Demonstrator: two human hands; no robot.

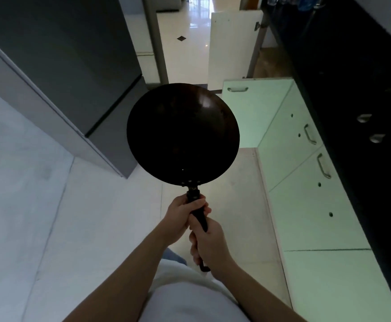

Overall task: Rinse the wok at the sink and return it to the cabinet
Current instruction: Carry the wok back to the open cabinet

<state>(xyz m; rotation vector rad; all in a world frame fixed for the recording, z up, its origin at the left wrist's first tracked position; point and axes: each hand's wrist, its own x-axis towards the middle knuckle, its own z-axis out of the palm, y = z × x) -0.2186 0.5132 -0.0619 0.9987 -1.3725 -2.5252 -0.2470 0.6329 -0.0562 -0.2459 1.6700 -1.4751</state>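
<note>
Gripping the long black handle [198,213] one above the other, both hands are closed tight around it. The left hand [181,218] sits higher, its fingers wrapped fully round the shaft just below the metal collar, thumb lying along the top. The right hand [209,245] is clenched lower down, near the hooked end of the handle that pokes out beneath it at 6 o'clock. Neither hand touches anything else.

From the upper fist the handle runs toward 12 o'clock into the round, dark, carbon-steel wok [183,133], held out in front of the body above the floor, its bowl facing the camera with a faint gleam near its upper right. Three rivets show where handle meets rim.

Below the wok lies a pale tiled floor [101,224]. At 3 o'clock stands a row of pale green lower cabinet doors with curved metal handles [306,205], and above them a black countertop edge [343,94]. At 10 o'clock rises a tall dark grey appliance or cupboard [69,56]. At 12 o'clock a white cabinet door stands open [231,47] beside a doorway onto glossy white tiles.
</note>
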